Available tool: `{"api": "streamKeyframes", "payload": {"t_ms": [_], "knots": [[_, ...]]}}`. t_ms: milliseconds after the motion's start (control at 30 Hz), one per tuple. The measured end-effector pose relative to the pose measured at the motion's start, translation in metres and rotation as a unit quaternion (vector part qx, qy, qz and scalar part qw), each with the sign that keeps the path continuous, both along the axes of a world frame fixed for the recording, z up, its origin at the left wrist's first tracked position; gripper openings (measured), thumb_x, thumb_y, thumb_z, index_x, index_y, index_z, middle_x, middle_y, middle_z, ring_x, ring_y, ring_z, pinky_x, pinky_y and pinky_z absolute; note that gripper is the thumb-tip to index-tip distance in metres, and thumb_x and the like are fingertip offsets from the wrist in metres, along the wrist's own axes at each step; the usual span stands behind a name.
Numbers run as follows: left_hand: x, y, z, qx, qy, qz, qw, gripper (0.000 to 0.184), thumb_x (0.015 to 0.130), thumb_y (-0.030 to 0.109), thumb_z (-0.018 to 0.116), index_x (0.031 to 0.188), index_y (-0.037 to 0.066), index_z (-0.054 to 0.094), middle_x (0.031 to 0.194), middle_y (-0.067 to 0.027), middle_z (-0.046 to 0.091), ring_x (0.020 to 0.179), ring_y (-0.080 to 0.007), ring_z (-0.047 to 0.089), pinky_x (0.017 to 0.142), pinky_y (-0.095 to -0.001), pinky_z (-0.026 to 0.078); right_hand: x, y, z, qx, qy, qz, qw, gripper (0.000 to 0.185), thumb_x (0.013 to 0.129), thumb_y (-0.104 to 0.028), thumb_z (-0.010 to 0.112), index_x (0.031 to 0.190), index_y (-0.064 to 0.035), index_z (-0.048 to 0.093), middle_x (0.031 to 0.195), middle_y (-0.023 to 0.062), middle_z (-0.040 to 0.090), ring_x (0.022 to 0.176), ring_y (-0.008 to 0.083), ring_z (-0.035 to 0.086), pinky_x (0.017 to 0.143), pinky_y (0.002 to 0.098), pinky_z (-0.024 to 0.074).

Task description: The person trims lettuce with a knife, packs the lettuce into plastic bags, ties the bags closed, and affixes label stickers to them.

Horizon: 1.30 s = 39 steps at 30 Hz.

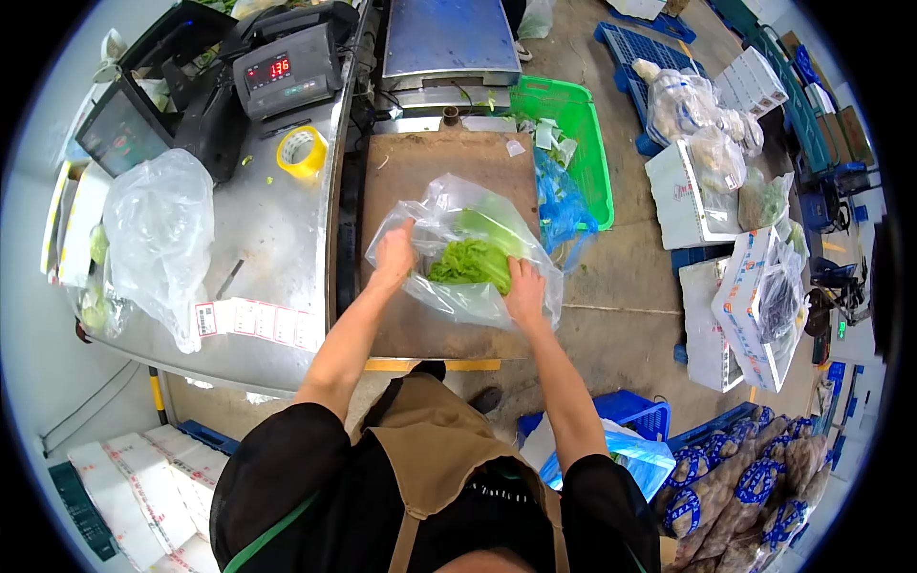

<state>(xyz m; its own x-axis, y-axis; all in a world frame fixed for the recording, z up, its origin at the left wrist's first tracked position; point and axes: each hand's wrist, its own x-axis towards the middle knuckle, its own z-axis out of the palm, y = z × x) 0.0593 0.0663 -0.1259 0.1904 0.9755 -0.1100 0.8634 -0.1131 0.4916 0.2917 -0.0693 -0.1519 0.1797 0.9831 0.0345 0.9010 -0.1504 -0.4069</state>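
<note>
Green lettuce [468, 263] lies in clear bag [457, 303] on brown board [430, 158]; bagging looks part done, bag spread loose, not closed. Frilly end points roughly toward 7 o'clock, paler end toward 1, long axis between. Left hand [395, 254], bag's 9 o'clock, narrow, holds plastic. Right hand [525, 292], 4 o'clock, fingers curled beside lettuce; cannot tell whether gripping. Tape roll [316, 162] well apart, 10 o'clock.

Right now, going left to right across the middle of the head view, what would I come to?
Clear bag on the metal table → yellow tape → left hand → lettuce → right hand → white boxes.
</note>
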Motion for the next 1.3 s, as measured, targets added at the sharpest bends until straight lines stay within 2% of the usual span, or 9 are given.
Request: {"api": "streamKeyframes", "payload": {"t_ms": [100, 233, 300, 467, 567, 700, 933, 1033, 1300], "knots": [[-0.008, 0.022, 0.019, 0.164, -0.104, 0.073, 0.978, 0.018, 0.077, 0.014, 0.058, 0.091, 0.003, 0.063, 0.066, -0.0158, 0.062, 0.062, -0.0337, 0.061, 0.06, -0.0423, 0.048, -0.003, -0.006, -0.013, 0.065, -0.077, 0.107, 0.989, 0.058, 0.067, -0.028, 0.07, 0.118, -0.0095, 0.048, 0.106, 0.0151, 0.051, 0.096, 0.0302, 0.053, 0.078, 0.0416, 0.0377], [0.007, 0.017, 0.133, -0.175, -0.571, 0.244, 0.764, 0.013, 0.086, 0.016, 0.054, 0.078, 0.006, 0.053, 0.059, 0.0025, 0.042, 0.042, -0.0054, 0.036, 0.035, -0.0209, 0.023, 0.013, 0.008, -0.084, -0.063, -0.071, 0.034, 0.995, 0.056, 0.062, -0.028, 0.071, 0.11, -0.007, 0.053, 0.106, 0.015, 0.052, 0.082, 0.0347, 0.057, 0.076, 0.0449, 0.041], [0.009, -0.007, 0.166, -0.234, -0.543, 0.199, 0.782, 0.015, 0.086, 0.019, 0.055, 0.077, 0.007, 0.052, 0.058, 0.003, 0.042, 0.039, -0.006, 0.033, 0.035, -0.0211, 0.023, 0.009, 0.03, -0.001, -0.147, 0.064, -0.024, 0.987, 0.052, 0.062, -0.027, 0.069, 0.106, -0.0049, 0.056, 0.102, 0.0147, 0.054, 0.078, 0.0352, 0.058, 0.076, 0.0449, 0.0426], [0.006, -0.044, 0.178, -0.378, -0.368, 0.035, 0.849, 0.023, 0.089, 0.029, 0.057, 0.079, 0.009, 0.056, 0.056, 0.0033, 0.042, 0.038, -0.0036, 0.03, 0.033, -0.02, 0.019, -0.046, 0.042, -0.004, 0.019, -0.143, -0.001, 0.989, 0.058, 0.066, -0.033, 0.068, 0.11, 0.0021, 0.054, 0.099, 0.0192, 0.06, 0.091, 0.0311, 0.059, 0.083, 0.0441, 0.0424], [-0.013, -0.035, 0.176, -0.416, -0.553, 0.015, 0.722, 0.023, 0.089, 0.03, 0.057, 0.082, 0.007, 0.057, 0.059, 0.0023, 0.045, 0.039, -0.0029, 0.028, 0.033, -0.0192, 0.019, -0.058, 0.03, -0.043, 0.084, -0.169, 0.104, 0.976, 0.061, 0.067, -0.035, 0.069, 0.112, 0.0036, 0.054, 0.1, 0.0204, 0.06, 0.093, 0.0305, 0.059, 0.084, 0.0438, 0.0425], [-0.048, -0.015, 0.185, -0.33, -0.748, 0.056, 0.573, 0.02, 0.091, 0.026, 0.053, 0.087, 0.008, 0.059, 0.068, 0.0004, 0.052, 0.041, -0.0043, 0.028, 0.035, -0.0179, 0.019, 0.002, 0.058, -0.018, -0.17, 0.013, 0.088, 0.981, 0.063, 0.067, -0.036, 0.069, 0.112, 0.0038, 0.053, 0.101, 0.0207, 0.06, 0.094, 0.0306, 0.059, 0.084, 0.0433, 0.0428], [-0.074, 0.004, 0.196, -0.327, -0.557, 0.021, 0.763, 0.02, 0.088, 0.021, 0.058, 0.092, 0.003, 0.064, 0.066, 0.0003, 0.053, 0.055, -0.0046, 0.044, 0.044, -0.0193, 0.03, 0.036, 0.066, -0.012, -0.294, 0.001, 0.028, 0.955, 0.065, 0.066, -0.037, 0.07, 0.114, 0.0042, 0.052, 0.103, 0.0212, 0.06, 0.094, 0.0308, 0.059, 0.084, 0.0425, 0.0432], [-0.049, -0.003, 0.194, -0.046, -0.377, -0.049, 0.924, 0.02, 0.087, 0.017, 0.06, 0.092, -0.002, 0.065, 0.072, -0.0023, 0.059, 0.066, -0.0075, 0.051, 0.058, -0.0216, 0.041, 0.033, 0.06, -0.015, -0.298, 0.002, 0.013, 0.955, 0.066, 0.066, -0.037, 0.07, 0.115, 0.0043, 0.052, 0.104, 0.0214, 0.06, 0.094, 0.0309, 0.059, 0.084, 0.0421, 0.0434], [-0.027, -0.013, 0.19, -0.224, -0.652, -0.066, 0.721, 0.02, 0.089, 0.017, 0.055, 0.097, -0.001, 0.061, 0.094, -0.0074, 0.063, 0.086, -0.0155, 0.058, 0.082, -0.0284, 0.044, 0.055, 0.012, 0.066, -0.309, 0.15, -0.023, 0.939, 0.069, 0.066, -0.038, 0.071, 0.116, 0.0047, 0.051, 0.105, 0.022, 0.059, 0.094, 0.0312, 0.059, 0.084, 0.0412, 0.0438]]}}
